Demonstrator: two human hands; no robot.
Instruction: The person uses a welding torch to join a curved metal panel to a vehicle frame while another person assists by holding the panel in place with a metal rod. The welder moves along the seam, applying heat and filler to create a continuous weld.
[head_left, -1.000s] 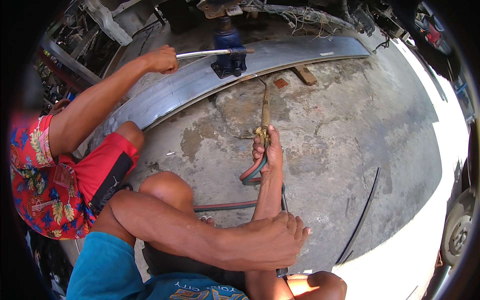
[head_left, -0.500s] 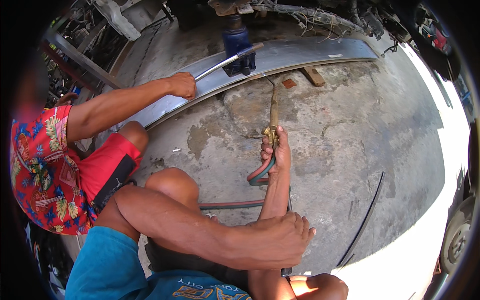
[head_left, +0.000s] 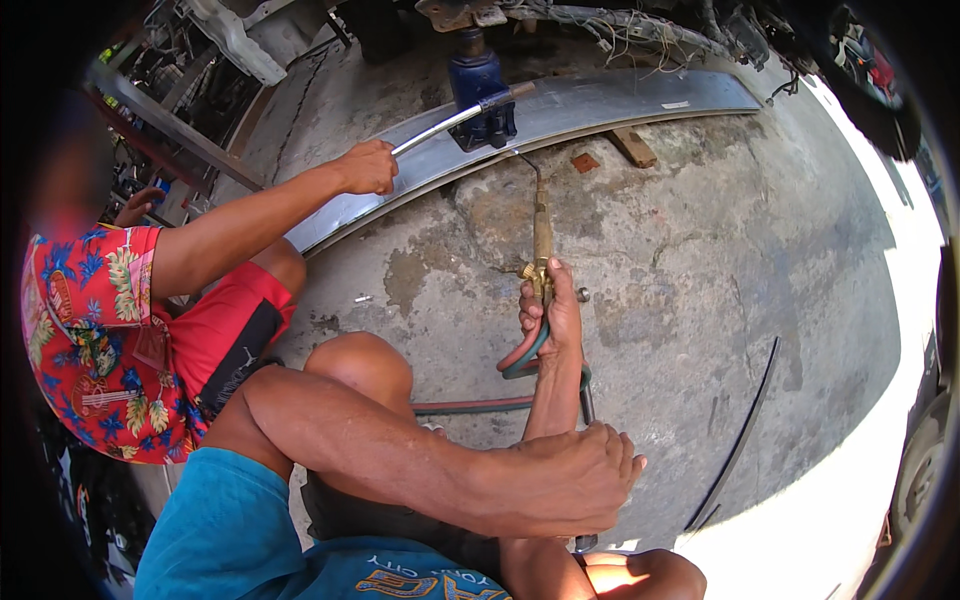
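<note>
Head view: the right hand [head_left: 562, 315] grips a brass torch [head_left: 543, 230] beside a metal plate [head_left: 600, 112]

We find the right hand clamped round the valve end of the torch, and the left hand [head_left: 575, 485] lying back-up across the right forearm [head_left: 555, 400]. We take that grip as a way to have the valves within finger reach and the tip well away from skin. The torch points ahead of the right hand, its thin bent tip just beside the plate's near edge; we cannot tell whether they touch or whether a flame burns. Red and green hoses [head_left: 470, 406] loop under the right wrist and run off to its left, the slack probably letting the torch swing freely.

A dark shaft [head_left: 587, 405] passes along the right forearm and under the left hand; we cannot tell whether the left fingers hold it.

Ahead of both hands, a blue jack [head_left: 475, 85] stands on the plate, whose flat face likely gives it firm footing. Ahead and to the left, a co-worker's hand [head_left: 370, 168] is wrapped round a steel bar [head_left: 440, 130] reaching the jack, presumably long for leverage. Ahead and right of the right hand, a wooden block [head_left: 632, 148] sits partly beneath the plate, seemingly propping it off the concrete floor [head_left: 680, 330]. A black strip [head_left: 740, 440] lies to the right of both hands.
</note>
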